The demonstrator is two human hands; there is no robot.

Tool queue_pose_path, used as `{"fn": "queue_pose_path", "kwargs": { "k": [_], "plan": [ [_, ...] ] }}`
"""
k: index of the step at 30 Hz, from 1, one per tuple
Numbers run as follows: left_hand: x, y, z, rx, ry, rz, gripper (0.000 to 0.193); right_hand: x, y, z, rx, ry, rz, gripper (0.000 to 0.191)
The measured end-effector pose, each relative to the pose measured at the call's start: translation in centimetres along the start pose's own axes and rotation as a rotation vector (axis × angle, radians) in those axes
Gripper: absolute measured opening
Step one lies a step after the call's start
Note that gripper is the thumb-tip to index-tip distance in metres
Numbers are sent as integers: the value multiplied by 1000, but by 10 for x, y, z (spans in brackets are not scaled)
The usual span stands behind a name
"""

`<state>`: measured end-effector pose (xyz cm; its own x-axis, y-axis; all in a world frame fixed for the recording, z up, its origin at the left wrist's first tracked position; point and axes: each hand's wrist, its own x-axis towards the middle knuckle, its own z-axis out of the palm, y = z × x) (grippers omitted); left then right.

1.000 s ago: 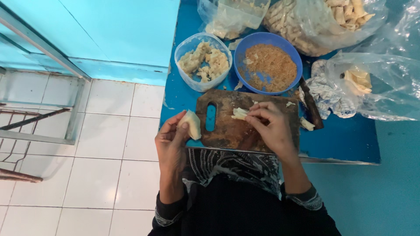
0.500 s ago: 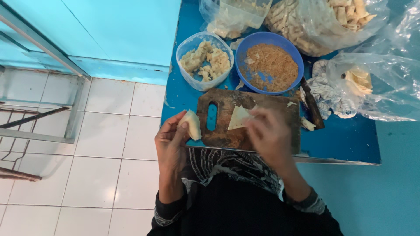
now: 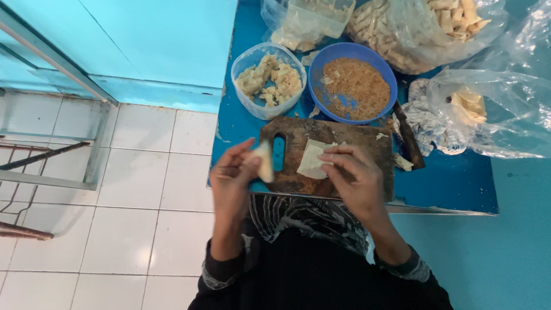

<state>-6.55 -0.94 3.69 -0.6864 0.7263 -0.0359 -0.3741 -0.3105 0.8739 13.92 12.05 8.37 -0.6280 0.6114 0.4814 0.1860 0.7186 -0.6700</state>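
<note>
L hand (image 3: 232,181) holds prob. dough piece (image 3: 265,162) (R hand (image 3: 357,179) on wrapper (image 3: 311,159)).

light even and soft, cool cast off the blue wall and table (image 3: 459,183); source can't be placed. shadows weak, only a faint one under my left hand (image 3: 232,183) on the white floor tiles (image 3: 132,178). mild glare on the clear plastic bags (image 3: 505,109), pale sheen on the tiles. my right hand (image 3: 359,181) is slightly smeared, left hand softer still. picture overall soft and low in detail; lines bow a little toward the edges.
</note>
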Motion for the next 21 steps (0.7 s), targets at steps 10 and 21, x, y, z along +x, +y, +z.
{"fn": "queue_pose_path", "kwargs": {
  "k": [10,21],
  "plan": [
    [-21,-24,36,78,-127,-64,34,-1,-9,27,388,16,308,14],
    [-27,-25,50,79,-134,-24,34,-23,26,26,381,83,316,12]
  ]
}}
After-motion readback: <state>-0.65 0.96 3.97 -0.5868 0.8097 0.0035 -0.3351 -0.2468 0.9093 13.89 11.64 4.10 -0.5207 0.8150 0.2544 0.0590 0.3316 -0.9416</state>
